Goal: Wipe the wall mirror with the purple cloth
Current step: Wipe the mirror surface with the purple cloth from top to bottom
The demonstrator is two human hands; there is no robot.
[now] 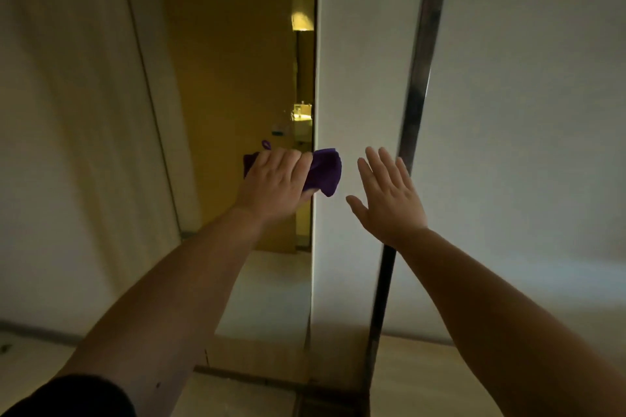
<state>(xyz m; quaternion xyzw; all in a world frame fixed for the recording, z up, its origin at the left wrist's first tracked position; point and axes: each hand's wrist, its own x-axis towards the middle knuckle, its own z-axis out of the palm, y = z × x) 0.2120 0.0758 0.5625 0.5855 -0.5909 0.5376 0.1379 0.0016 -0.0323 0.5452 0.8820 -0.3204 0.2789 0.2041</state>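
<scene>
left hand — grips cloth, pressed on mirror | right hand — fingers straight, spread, holding nothing, just right of cloth, before mirror's dark frame

Dim room, pale walls, light wooden floor, dark vertical strip.

— How many hands are up?
— Two hands: left hand at centre, right hand just right of it.
— Cloths?
— One purple cloth. One wall mirror, one dark vertical strip.
</scene>
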